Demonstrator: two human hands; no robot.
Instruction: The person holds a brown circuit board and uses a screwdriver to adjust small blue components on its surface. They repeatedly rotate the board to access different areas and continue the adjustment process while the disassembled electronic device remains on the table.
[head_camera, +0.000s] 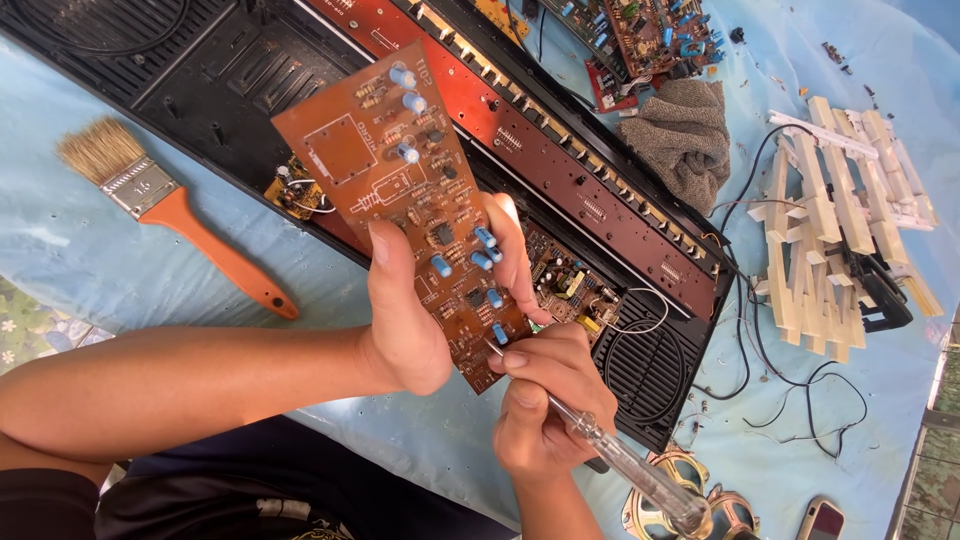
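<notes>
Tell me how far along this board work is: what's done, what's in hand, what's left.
Done: the black casing lies opened on the blue sheet, and the white keys sit apart at the right. In hand: the left hand holds the brown circuit board up, while the right hand puts a clear-handled screwdriver to its lower edge. Left: the long red board and loose speakers still lie unassembled.
</notes>
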